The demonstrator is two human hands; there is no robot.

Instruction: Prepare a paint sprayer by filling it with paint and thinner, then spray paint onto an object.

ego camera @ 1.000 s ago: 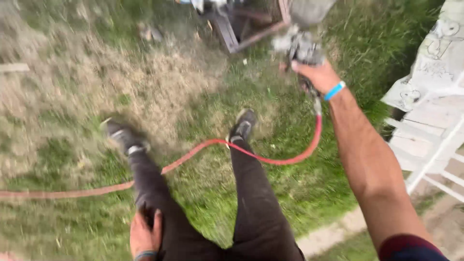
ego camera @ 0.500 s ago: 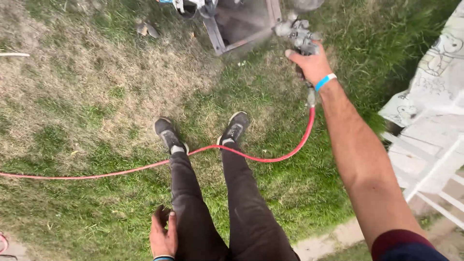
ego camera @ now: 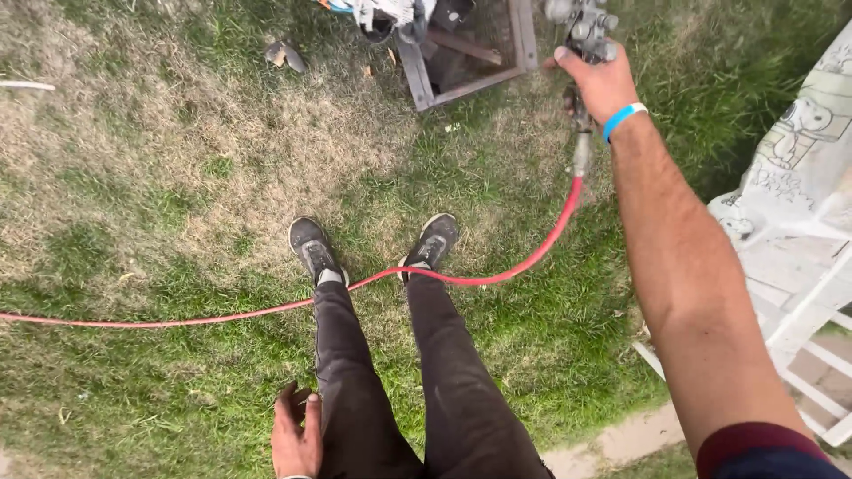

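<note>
My right hand, with a blue band on the wrist, is stretched forward and grips a metal spray gun near the top edge. A red air hose hangs from the gun's base, curves down past my shoes and runs left across the grass. Just beyond the gun lies a dark wooden frame on the ground. My left hand hangs down against my left thigh, fingers loosely apart, holding nothing.
I stand on patchy grass with dry bare spots. A white painted wooden piece and a patterned cloth sit at the right. A small stone lies at upper left. A pale paved strip runs at lower right.
My left foot has stepped in beside the right one, so both feet stand together. The right hand with the spray gun has moved slightly forward toward the frame.
</note>
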